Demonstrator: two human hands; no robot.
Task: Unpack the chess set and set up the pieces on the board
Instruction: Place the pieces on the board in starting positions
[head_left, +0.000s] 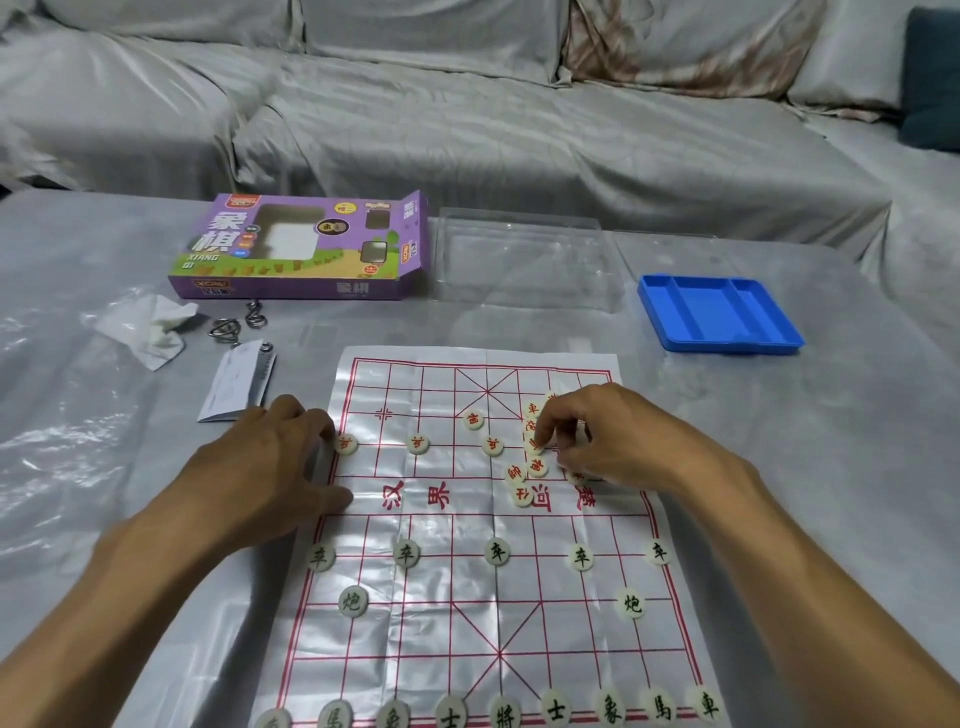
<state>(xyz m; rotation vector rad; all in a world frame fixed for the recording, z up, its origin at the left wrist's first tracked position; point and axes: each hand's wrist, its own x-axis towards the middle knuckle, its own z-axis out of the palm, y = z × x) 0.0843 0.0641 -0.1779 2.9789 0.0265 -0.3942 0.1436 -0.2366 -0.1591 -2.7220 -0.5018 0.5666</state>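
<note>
At frame centre-right, our right hand pinches a red piece from the loose cluster; our left hand, fingers spread, steadies the board. We should seat each piece squarely on a line crossing.

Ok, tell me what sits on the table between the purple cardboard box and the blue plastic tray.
In the head view, a clear plastic case lies between the purple cardboard box and the blue plastic tray, beside the box; it looks empty.
</note>
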